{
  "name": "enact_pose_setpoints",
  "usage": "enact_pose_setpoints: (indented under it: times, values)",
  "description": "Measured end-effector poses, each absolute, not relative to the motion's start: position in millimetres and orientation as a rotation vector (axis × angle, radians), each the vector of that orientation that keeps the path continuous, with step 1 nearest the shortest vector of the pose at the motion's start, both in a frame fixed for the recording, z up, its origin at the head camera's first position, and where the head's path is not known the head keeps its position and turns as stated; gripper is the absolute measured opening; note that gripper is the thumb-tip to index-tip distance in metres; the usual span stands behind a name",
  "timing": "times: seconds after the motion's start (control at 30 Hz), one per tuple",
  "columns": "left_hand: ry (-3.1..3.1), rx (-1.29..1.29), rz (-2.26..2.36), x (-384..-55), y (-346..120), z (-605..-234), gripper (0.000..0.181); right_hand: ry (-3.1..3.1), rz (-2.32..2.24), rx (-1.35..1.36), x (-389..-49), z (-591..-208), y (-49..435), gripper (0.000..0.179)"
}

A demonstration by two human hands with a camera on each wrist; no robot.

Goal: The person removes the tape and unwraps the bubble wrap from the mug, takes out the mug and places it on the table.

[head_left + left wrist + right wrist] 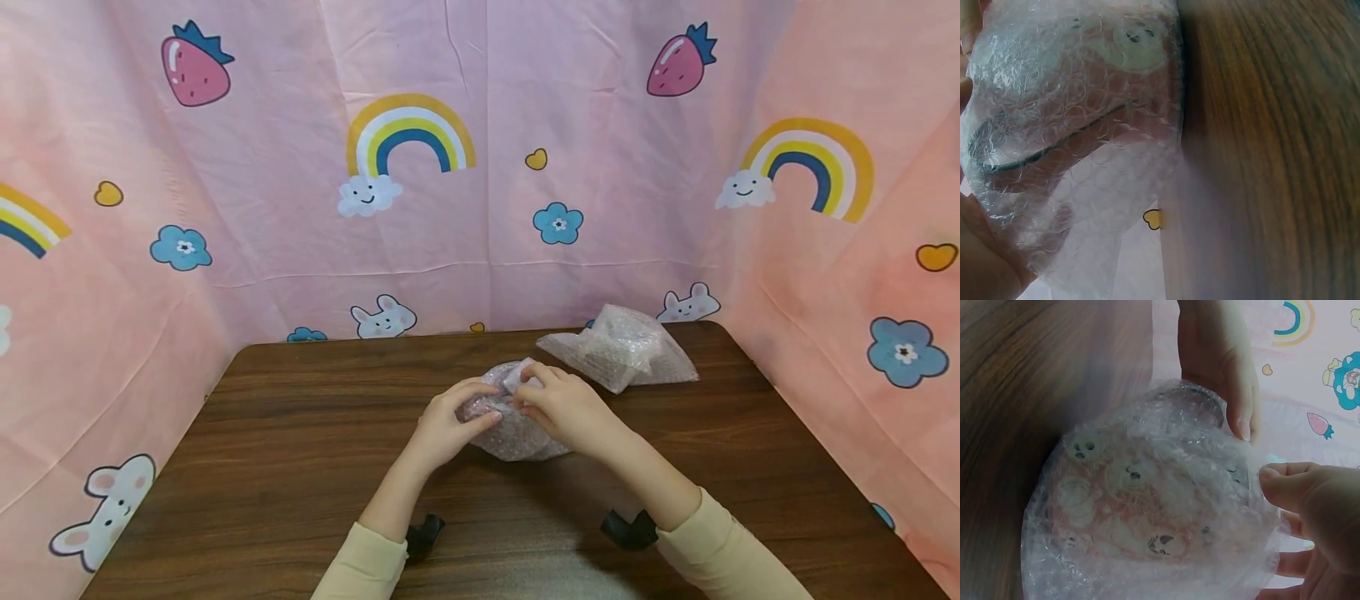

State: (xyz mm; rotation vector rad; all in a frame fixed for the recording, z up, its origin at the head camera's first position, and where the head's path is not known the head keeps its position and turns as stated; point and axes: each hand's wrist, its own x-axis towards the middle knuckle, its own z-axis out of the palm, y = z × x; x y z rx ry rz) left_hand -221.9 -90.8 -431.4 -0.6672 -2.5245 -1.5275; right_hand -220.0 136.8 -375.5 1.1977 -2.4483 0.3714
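A pink object with cartoon faces [1129, 487] lies inside a sheet of bubble wrap [517, 437] on the table; the clear layers blur its shape. A dark curved line shows through the wrap in the left wrist view. My left hand [444, 421] grips the bundle from its left side, thumb in front and fingers behind. From the right, my right hand [573, 408] pinches gathered bubble wrap at the top with bent fingers. Both hands' fingertips are close together over the bundle. The hands partly cover the bundle in the head view.
Another bubble-wrap bundle [626, 350] sits at the table's back right; its contents cannot be made out. The dark wooden table [300, 467] is surrounded by a pink printed curtain [300, 233]. Black wrist-camera parts [630, 529] show beside the forearms.
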Motion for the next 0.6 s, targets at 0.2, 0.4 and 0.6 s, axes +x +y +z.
enact_pose_setpoints:
  times: [0.2, 0.4, 0.6]
  values:
    - [-2.481, -0.677, -1.543, -222.3, -89.3, -433.7, 0.032, -2.496, 0.474, 1.201, -219.0, -373.6, 141.1, 0.008]
    - [-2.477, -0.68, -1.57, -219.6, -89.3, -428.6, 0.031, -2.527, 0.872, 1.162, -224.3, -365.7, 155.2, 0.009]
    - [-2.502, -0.66, -1.536, -223.0, -89.6, -434.2, 0.032, -2.507, 0.938, 1.136, -224.2, -367.4, 157.6, 0.01]
